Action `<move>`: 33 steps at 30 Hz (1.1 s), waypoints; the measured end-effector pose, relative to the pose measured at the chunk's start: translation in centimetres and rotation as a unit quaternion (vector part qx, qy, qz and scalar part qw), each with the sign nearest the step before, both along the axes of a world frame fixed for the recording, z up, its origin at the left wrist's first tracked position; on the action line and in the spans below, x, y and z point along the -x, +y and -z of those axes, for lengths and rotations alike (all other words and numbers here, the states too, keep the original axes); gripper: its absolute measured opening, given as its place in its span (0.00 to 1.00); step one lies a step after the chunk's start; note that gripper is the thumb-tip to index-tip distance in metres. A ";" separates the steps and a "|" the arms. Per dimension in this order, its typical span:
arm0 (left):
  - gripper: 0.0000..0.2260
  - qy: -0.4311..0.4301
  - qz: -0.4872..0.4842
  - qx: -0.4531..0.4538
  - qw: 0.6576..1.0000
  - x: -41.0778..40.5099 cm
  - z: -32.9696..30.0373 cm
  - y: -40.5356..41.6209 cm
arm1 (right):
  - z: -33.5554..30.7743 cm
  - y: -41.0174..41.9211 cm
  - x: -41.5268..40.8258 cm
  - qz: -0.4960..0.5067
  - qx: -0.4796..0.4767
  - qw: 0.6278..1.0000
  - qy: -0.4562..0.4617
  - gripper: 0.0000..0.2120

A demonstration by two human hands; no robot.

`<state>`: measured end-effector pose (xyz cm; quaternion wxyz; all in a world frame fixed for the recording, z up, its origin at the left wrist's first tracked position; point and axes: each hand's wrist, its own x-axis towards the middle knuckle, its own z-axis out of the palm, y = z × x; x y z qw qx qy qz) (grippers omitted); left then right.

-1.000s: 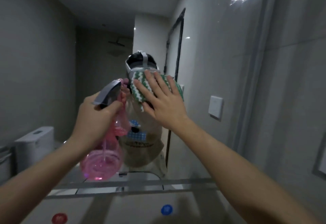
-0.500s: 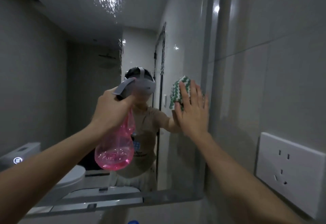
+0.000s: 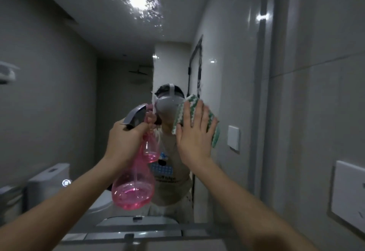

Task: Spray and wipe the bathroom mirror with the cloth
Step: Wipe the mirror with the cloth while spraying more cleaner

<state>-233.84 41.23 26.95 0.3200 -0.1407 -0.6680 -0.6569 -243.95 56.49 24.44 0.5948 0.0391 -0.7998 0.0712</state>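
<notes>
Against the mirror [image 3: 98, 73], our right hand [image 3: 194, 138] presses the green-and-white cloth [image 3: 212, 121] flat to the glass with fingers straight and close together. Half a second ago that cloth sat hard by the mirror's right edge; now it lies further from that edge, over the reflection of our headset, so the stroke has swept back across the glass toward the mirror's middle. Our left hand [image 3: 126, 142] grips the neck of the pink spray bottle [image 3: 134, 187], fingers curled round it just under the grey trigger head, the bottle held upright just in front of the mirror and left of the cloth, as it was a moment back. High on the mirror, droplets glitter around the reflected ceiling light, well above the cloth. We judge the wiping to be mid-course: the central band is being covered, the wet upper part not yet reached.
</notes>
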 end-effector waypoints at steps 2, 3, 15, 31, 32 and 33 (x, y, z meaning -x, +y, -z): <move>0.05 0.016 -0.015 0.010 1.000 -0.5 0.1 -1.7 | -0.1 -3.0 -0.1 0.002 -0.034 0.999 -0.003 0.29; 0.06 0.027 -0.019 0.016 0.999 -0.5 0.1 -2.7 | -0.3 -4.3 -0.2 0.004 -0.044 0.999 -0.007 0.29; 0.12 0.184 -0.037 0.087 0.978 1.3 -10.6 -12.0 | -14.2 -10.7 0.1 0.009 -0.133 0.991 0.002 0.29; 0.10 0.208 -0.090 0.106 0.968 1.9 -26.6 -18.8 | -35.2 -17.9 0.2 -0.003 0.012 0.998 0.065 0.26; 0.10 0.208 -0.096 0.108 0.967 2.1 -26.8 -19.4 | -35.7 -18.4 0.3 0.002 0.011 0.997 0.072 0.26; 0.09 0.210 -0.102 0.113 0.966 2.2 -26.7 -19.9 | -36.0 -18.7 0.5 0.010 0.011 0.997 0.081 0.26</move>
